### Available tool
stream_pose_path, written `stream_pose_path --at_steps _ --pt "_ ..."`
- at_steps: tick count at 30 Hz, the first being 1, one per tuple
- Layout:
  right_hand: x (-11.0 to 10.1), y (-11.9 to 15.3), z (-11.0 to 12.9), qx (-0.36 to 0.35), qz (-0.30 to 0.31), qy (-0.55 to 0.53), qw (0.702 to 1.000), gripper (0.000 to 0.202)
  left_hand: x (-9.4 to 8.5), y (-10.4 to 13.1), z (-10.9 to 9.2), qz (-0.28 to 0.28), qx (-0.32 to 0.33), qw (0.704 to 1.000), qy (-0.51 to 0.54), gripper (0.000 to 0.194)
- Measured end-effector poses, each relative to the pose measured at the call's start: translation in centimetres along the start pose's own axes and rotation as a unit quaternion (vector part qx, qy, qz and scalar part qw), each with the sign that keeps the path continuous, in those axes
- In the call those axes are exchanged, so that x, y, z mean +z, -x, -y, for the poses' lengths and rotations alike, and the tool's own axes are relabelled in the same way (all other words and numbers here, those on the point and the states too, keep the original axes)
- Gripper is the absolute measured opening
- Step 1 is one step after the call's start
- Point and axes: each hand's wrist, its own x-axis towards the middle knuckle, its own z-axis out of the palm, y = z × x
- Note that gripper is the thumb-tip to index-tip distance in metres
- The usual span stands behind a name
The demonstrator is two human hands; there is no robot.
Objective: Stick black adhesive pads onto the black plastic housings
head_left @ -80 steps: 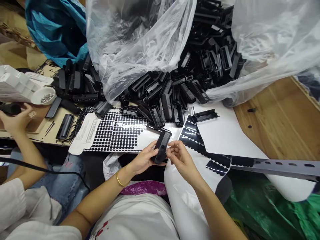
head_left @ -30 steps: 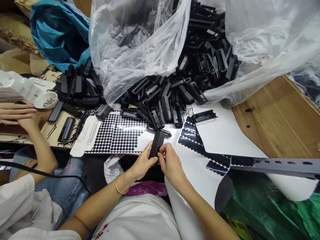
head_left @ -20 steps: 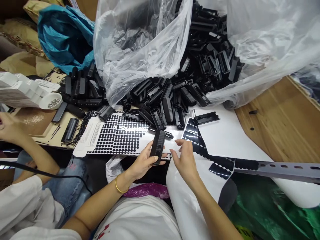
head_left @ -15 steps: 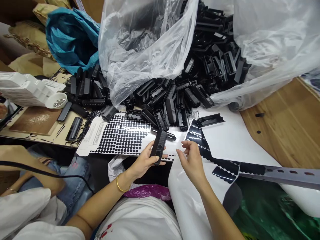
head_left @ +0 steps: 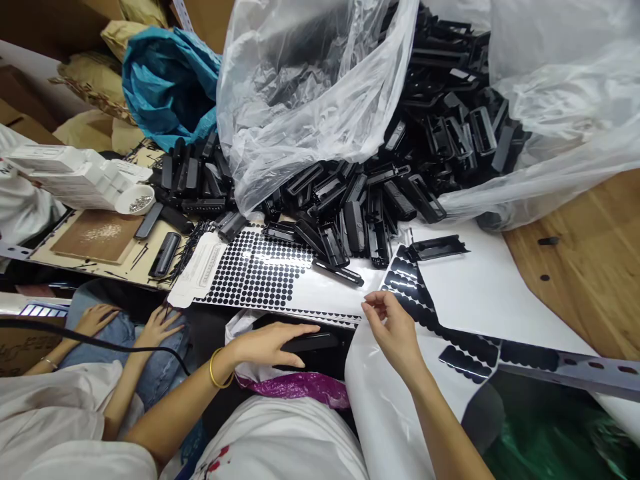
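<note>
Left hand (head_left: 267,343) is splayed loose by a black casing (head_left: 313,343), right hand (head_left: 396,333) half-curled (can't tell if pinching anything)

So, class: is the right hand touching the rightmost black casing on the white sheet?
Apart. The head view shows rows of black dots in the open gap between the right hand and that black casing.

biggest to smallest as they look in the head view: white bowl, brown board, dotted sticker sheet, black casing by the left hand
1. Dotted sticker sheet
2. Brown board
Unsure: white bowl and black casing, which the left hand partly hides; they look too close to rank.
</note>
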Motion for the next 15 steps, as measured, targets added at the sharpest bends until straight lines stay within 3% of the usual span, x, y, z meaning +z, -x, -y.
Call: stream_pose_path --at_steps 2,4,7,11,15 --pt "0.3 -0.1 0.4 -0.015 0.035 0.006 0.999 0.009 -1.2 -1.1 -0.8 -0.021 0.002 0.999 0.029 0.038" --pt "0.7 -0.1 0.9 -0.025 0.066 0.01 0.997 0.011 -2.2 -3.1 -1.4 -0.103 0.011 0.994 0.029 0.027" --pt "1.7 0.1 1.6 -0.034 0.122 0.016 0.992 0.012 -2.9 -7.2 -1.5 -0.218 0.097 0.969 -0.059 0.028" --pt "3.7 0.6 2.7 -0.052 0.21 0.041 0.975 0.011 -3.0 -11.7 -0.8 -0.194 0.086 0.969 -0.126 0.008" --pt "6.2 0.4 3.6 -0.064 0.237 0.066 0.967 0.008 -3.7 -12.7 -0.5 -0.207 0.054 0.971 -0.105 0.014"
